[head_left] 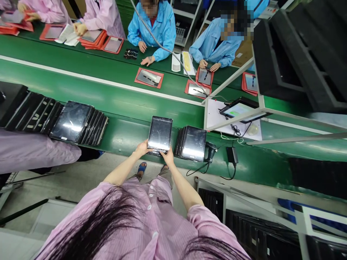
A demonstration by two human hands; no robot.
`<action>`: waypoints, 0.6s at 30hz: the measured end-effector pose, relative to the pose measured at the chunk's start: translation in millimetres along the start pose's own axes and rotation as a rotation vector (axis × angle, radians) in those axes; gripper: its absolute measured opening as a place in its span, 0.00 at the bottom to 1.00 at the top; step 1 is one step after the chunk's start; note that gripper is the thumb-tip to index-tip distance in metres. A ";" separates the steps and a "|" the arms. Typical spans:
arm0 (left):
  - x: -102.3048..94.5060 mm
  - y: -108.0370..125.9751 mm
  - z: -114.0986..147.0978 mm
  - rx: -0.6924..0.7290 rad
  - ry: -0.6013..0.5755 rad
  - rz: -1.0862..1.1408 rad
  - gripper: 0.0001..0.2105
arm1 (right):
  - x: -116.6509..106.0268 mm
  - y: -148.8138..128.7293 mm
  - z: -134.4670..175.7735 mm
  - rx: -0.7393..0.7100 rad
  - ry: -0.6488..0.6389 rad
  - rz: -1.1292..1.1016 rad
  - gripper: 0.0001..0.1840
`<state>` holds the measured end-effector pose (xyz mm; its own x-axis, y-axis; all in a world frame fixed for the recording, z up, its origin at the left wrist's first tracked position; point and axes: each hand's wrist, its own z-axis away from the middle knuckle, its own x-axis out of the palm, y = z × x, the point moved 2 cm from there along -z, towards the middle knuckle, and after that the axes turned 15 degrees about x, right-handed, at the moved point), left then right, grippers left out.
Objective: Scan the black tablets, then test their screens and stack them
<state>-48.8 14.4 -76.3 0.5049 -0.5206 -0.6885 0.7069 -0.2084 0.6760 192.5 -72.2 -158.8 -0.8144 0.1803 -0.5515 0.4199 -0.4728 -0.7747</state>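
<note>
at the near edge of the green workbench (pixel 126 134), gripping the black-screened tablet (pixel 160 132) by its lower corners with left hand (pixel 142 148) and right hand (pixel 167 156), just beside the tablet row (pixel 194 143) at three o'clock; hold evenly and avoid knocking that row.

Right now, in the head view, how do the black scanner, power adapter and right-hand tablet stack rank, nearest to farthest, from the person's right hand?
1. Right-hand tablet stack: just right of the right hand.
2. Black scanner: at the stack's right side.
3. Power adapter: farther right, past the scanner.
</note>
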 end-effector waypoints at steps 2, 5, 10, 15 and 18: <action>-0.4 -3.9 -3.5 0.027 0.013 0.065 0.42 | -2.9 -4.4 -8.2 0.024 -0.016 -0.027 0.44; 2.9 -8.2 -5.7 0.025 0.037 0.116 0.41 | -3.2 -9.2 -15.0 0.026 -0.056 -0.064 0.46; 12.3 -9.7 -1.7 0.019 0.053 0.146 0.44 | 1.0 -8.6 -12.5 0.047 -0.052 -0.106 0.47; 18.4 -9.6 3.4 0.021 0.076 0.160 0.40 | 1.9 -4.3 -6.4 0.035 -0.021 -0.113 0.45; 21.2 -10.8 6.0 0.008 0.069 0.157 0.35 | 5.7 -0.1 1.8 0.034 -0.002 -0.079 0.43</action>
<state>-48.6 0.7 -96.6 0.6420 -0.4894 -0.5902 0.6127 -0.1353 0.7786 187.0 -72.8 -161.4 -0.8454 0.2159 -0.4886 0.3407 -0.4866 -0.8045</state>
